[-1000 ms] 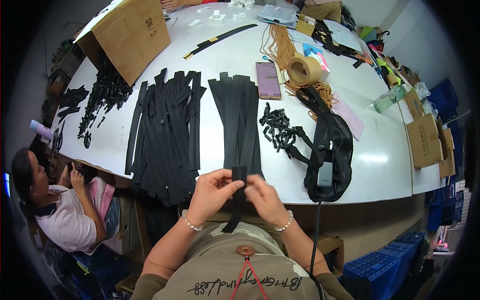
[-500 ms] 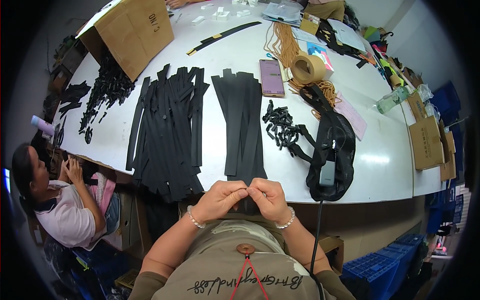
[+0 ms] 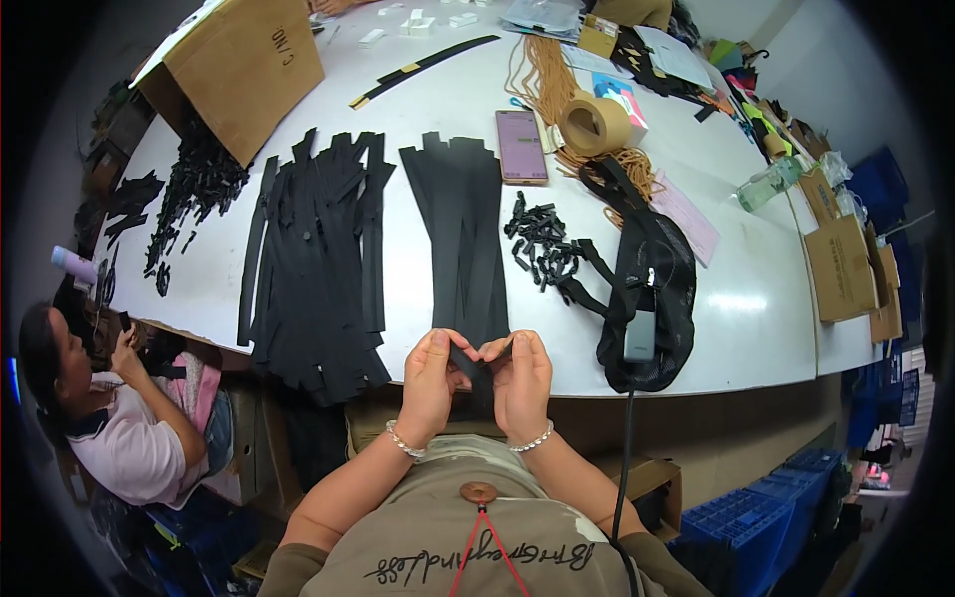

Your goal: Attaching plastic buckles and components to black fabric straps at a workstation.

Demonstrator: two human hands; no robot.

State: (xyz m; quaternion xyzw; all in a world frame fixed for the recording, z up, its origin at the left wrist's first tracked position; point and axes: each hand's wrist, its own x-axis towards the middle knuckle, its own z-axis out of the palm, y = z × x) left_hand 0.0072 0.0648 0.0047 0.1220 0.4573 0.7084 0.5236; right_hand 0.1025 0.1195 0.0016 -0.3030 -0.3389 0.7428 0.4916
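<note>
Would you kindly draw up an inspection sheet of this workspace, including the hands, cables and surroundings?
Surface: glossy white tabletop, reflecting light.
Work items: bent, flat black strip in hand; wide pile of long, flat black strips; narrower pile of similar strips to its right; heap of small black pieces beside that.
Clutter: round tan tape roll, rectangular phone with lit purplish screen, black mesh bag.
Hands: left hand and right hand both pinch the strip.
Cables: thin black cable hanging from the bag's near end.
Surroundings: blue plastic crates at lower right; seated person at left.
</note>
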